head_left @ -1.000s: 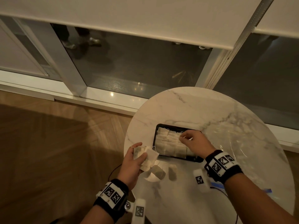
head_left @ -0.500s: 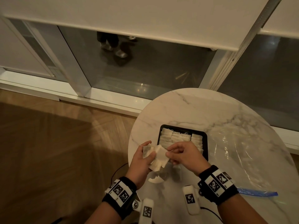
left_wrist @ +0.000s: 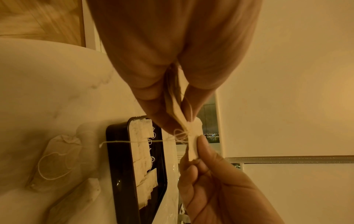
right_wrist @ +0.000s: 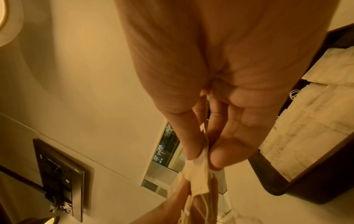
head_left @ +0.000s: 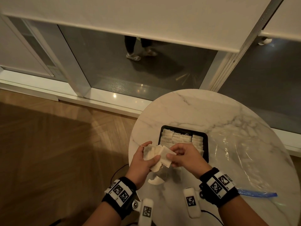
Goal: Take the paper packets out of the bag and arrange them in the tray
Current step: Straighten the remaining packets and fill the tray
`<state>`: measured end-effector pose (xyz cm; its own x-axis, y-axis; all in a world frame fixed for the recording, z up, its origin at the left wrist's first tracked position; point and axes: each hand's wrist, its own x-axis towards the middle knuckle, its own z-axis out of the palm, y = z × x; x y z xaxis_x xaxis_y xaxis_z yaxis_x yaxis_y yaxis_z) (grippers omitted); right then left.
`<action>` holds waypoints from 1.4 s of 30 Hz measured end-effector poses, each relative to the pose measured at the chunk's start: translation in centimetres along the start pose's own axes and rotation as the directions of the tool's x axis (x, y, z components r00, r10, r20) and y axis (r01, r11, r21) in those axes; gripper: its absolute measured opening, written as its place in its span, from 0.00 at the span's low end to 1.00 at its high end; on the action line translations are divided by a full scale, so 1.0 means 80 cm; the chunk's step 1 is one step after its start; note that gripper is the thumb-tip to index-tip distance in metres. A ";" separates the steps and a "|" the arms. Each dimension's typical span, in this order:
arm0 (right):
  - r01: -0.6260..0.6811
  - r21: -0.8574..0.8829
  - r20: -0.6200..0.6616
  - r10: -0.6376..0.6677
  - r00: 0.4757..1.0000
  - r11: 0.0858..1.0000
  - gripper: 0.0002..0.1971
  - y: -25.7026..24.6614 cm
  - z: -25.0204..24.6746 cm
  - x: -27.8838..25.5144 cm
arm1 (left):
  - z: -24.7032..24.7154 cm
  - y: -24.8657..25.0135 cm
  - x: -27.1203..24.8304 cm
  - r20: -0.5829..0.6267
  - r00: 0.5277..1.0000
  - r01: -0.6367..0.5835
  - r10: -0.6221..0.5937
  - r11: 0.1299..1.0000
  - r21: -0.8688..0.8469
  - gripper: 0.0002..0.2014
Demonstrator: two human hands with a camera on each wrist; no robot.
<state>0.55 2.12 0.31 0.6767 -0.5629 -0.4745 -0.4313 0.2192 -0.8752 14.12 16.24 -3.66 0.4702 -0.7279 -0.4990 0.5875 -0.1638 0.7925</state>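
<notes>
A small stack of cream paper packets (head_left: 153,154) (left_wrist: 176,109) is fanned in my left hand (head_left: 144,158), gripped between thumb and fingers just left of the black tray (head_left: 206,144). My right hand (head_left: 180,156) pinches the near corner of the top packet (head_left: 167,156) (right_wrist: 199,175) of that stack. The tray (left_wrist: 118,166) (right_wrist: 287,180) holds rows of packets (head_left: 180,139) lying flat with their strings. The clear bag (head_left: 241,157) with a blue zip strip lies flat on the table to the right. Loose packets (head_left: 155,181) (left_wrist: 57,159) lie on the marble under my hands.
The round white marble table (head_left: 187,110) has its left edge just beside my left hand. Wood floor lies to the left. Beyond the table stands a glass wall with a lowered blind, and a person's legs (head_left: 133,46) pass behind it.
My right hand left the packets in the tray, came back toward me and took hold of the top packet in my left hand. The left hand kept its stack.
</notes>
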 end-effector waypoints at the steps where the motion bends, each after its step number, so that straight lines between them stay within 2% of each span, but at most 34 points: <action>1: -0.011 0.025 0.000 0.011 1.000 1.000 0.07 0.000 -0.001 0.000 | 0.000 0.001 0.000 0.002 1.000 0.002 -0.002 1.000 -0.009 0.30; 8: -0.083 0.175 0.023 0.080 0.997 0.981 0.05 0.004 -0.014 -0.004 | -0.002 0.006 -0.001 0.017 0.999 0.029 -0.028 0.998 -0.056 0.30; 14: -0.124 0.438 0.040 0.118 0.992 0.890 0.04 0.006 -0.019 -0.005 | -0.004 0.006 0.002 0.029 0.997 0.068 -0.065 0.990 -0.122 0.29; 20: -0.117 0.540 0.043 0.112 0.993 0.834 0.06 0.003 -0.023 -0.010 | -0.002 0.004 0.001 0.014 0.996 0.090 -0.089 0.988 -0.123 0.27; 25: -0.111 0.567 0.034 0.111 0.993 0.816 0.07 -0.003 -0.030 -0.012 | -0.002 0.005 0.002 -0.015 0.995 0.096 -0.099 0.985 -0.142 0.26; 30: -0.065 0.577 -0.036 0.105 0.994 0.814 0.08 -0.002 -0.049 -0.010 | -0.006 0.008 0.003 -0.051 0.993 0.102 -0.111 0.982 -0.156 0.26; 38: 0.045 0.572 -0.158 0.056 0.986 0.819 0.18 0.000 -0.096 -0.017 | -0.021 0.013 0.002 -0.099 0.987 0.102 -0.125 0.972 -0.211 0.28; 42: 0.045 0.530 -0.178 0.060 0.982 0.847 0.20 0.004 -0.114 -0.019 | -0.028 0.011 0.003 -0.111 0.986 0.092 -0.121 0.967 -0.237 0.28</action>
<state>-6.06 -4.23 1.57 0.5326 -0.6819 -0.5014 -0.0191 0.5825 -0.8126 16.25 17.41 -3.84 0.4657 -0.6244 -0.6271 0.7676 -0.0675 0.6373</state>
